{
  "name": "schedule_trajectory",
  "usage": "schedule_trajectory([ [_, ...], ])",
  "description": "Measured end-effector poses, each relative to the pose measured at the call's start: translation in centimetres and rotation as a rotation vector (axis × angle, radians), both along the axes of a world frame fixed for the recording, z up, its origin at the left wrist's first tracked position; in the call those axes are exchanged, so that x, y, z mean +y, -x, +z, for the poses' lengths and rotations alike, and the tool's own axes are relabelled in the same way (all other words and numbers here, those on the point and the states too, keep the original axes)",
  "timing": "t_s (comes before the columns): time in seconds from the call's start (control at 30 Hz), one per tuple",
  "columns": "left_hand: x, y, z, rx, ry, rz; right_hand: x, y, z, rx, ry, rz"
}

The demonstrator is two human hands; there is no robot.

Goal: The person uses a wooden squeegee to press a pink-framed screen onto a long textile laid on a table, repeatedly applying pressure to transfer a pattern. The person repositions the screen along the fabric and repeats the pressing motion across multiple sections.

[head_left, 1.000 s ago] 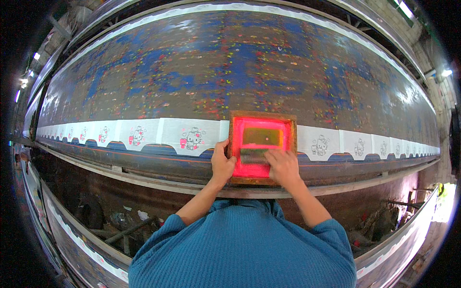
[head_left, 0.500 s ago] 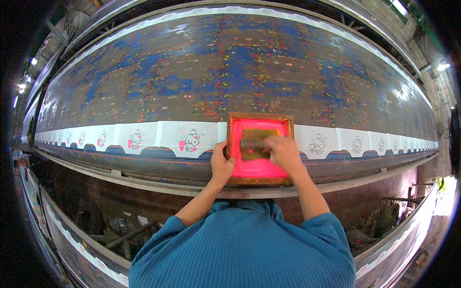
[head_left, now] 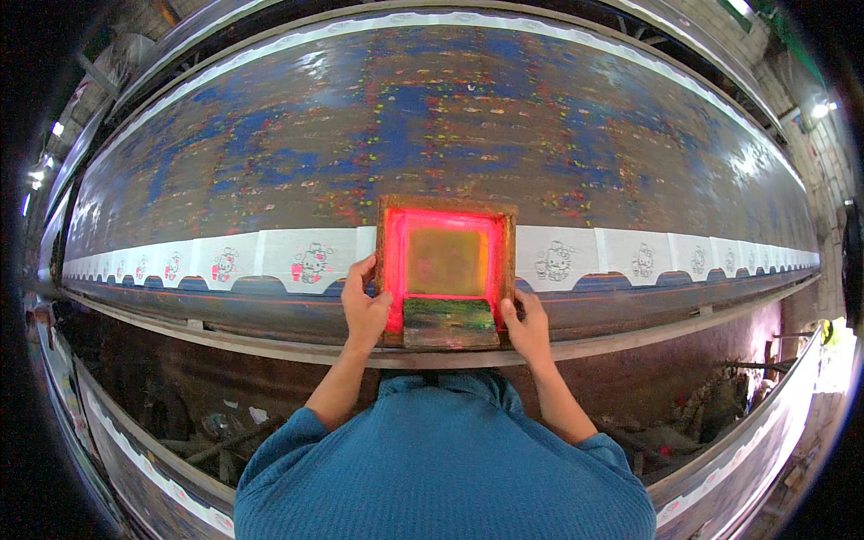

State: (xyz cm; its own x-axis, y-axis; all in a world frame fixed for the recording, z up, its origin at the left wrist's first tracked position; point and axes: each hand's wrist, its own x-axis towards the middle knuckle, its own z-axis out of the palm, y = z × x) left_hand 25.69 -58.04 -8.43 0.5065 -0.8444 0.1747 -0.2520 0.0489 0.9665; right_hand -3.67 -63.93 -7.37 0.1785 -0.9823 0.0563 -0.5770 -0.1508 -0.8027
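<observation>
A square wooden screen-printing frame [head_left: 450, 204] is over the strip of white pieces at the table's near edge. Bright pink ink lines its inside, around a yellowish mesh window [head_left: 448, 261]. My left hand [head_left: 366, 310] grips the frame's left side, thumb on the near part. My right hand [head_left: 529, 326] is closed on the right side. Between them a flat squeegee [head_left: 450, 325], stained green and grey, rests across the near end of the frame, with neither hand on it. Left of the frame lies a white piece [head_left: 312, 262] with a cartoon print in black and pink.
The long dark table [head_left: 432, 153] is speckled with blue, red and yellow ink. To the right, white pieces [head_left: 557, 261] carry mostly black outlines. A pale rail [head_left: 270, 346] runs along the near edge. Other long tables stand beyond and behind me.
My right hand has let go of the squeegee and taken the frame's right side. The squeegee now rests at the near end. The frame looks larger, seemingly lifted; the view has shifted.
</observation>
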Motion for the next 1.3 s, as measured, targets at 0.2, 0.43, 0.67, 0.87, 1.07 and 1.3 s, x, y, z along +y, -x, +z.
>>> schedule_trajectory([
  [0.2,-3.3,8.7,-0.3,-0.041,0.097,0.014,-3.0,9.0,0.3,-0.036,0.085,-0.021],
  [0.43,-6.4,19.2,-3.2,0.043,-0.041,0.016,-6.6,18.2,-0.2,-0.050,0.005,-0.105],
  [0.67,-7.9,21.2,-3.8,0.073,-0.136,0.075,-8.0,20.9,-1.2,0.031,0.040,-0.020],
  [0.87,-7.9,21.7,-2.8,0.036,-0.193,0.065,-8.4,21.6,-1.7,0.008,-0.008,0.010],
  [1.07,-7.8,21.6,-3.0,-0.074,-0.232,0.090,-7.4,21.1,0.8,0.114,0.237,0.140],
  [1.3,-7.9,21.5,-3.5,-0.279,-0.262,0.069,-5.8,17.5,3.8,0.360,0.352,0.786],
])
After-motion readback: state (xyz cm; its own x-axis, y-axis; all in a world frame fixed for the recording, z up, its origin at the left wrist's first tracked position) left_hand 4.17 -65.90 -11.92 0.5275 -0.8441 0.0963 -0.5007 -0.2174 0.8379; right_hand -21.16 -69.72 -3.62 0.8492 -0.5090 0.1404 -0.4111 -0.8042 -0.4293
